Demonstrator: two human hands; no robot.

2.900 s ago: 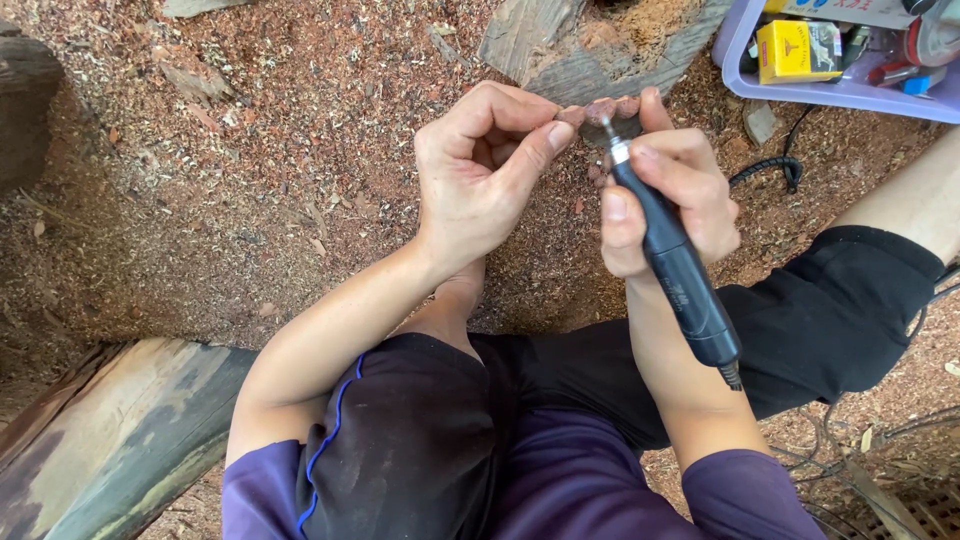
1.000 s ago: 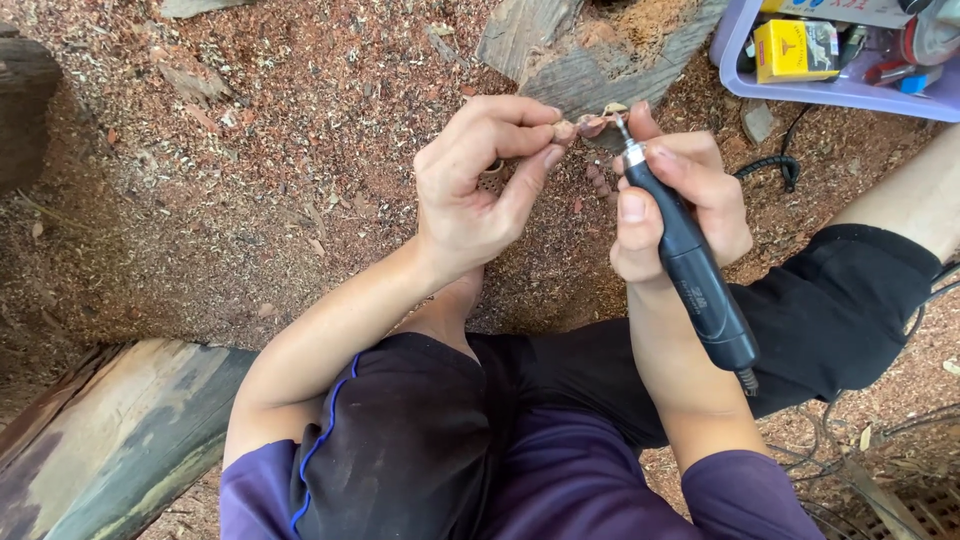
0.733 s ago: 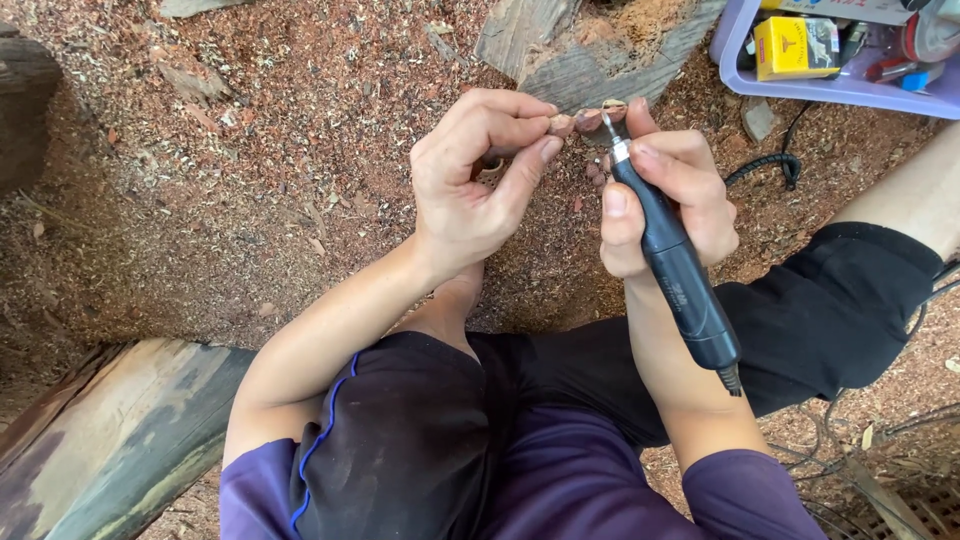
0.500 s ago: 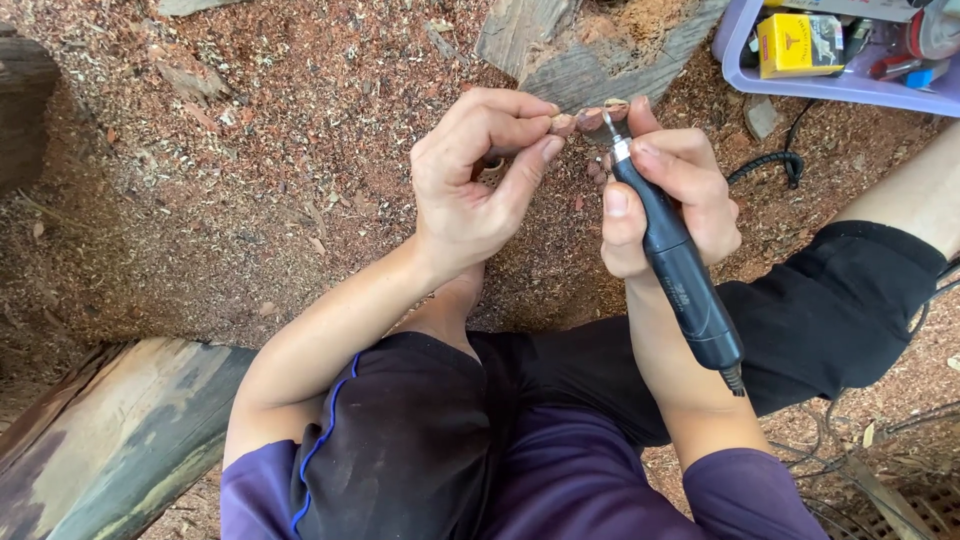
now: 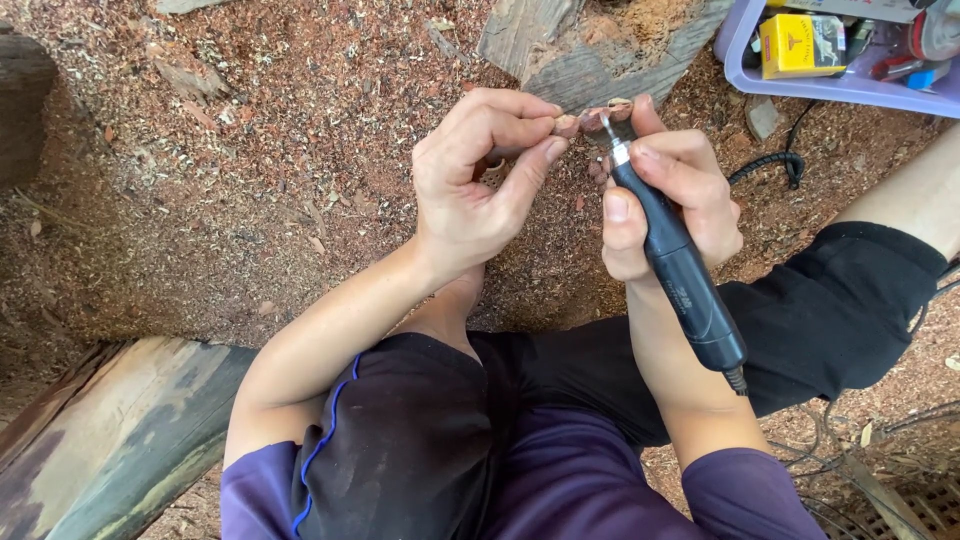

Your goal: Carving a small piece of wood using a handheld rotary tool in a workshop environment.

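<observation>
At nine o'clock lay a dark log end [image 5: 22, 110], and at seven o'clock a weathered plank [image 5: 110, 440] slanted across the sawdust-strewn ground [image 5: 250, 180]. Left of centre, the left hand [image 5: 475, 185] was raised, its thumb and curled fingers pinched narrow on a small reddish wood piece [image 5: 568, 124], which sat at the fingertips near twelve o'clock. Touching that piece from the right was the metal tip of a dark, pen-shaped rotary tool [image 5: 675, 260]; the right hand [image 5: 665, 195] was wrapped tight round the tool's upper barrel, thumb pressed along its side, while the lower barrel ran down toward five o'clock to a cable at its end. Just beyond both hands, at twelve o'clock, stood a rough wooden block [image 5: 590, 45] with a crumbled orange top. At one o'clock a lilac tray [image 5: 735, 45] held a yellow box [image 5: 800, 42] and other small items too cramped to tell apart. A black coiled cord [image 5: 770, 165] lay on the ground below the tray, at two o'clock.
</observation>
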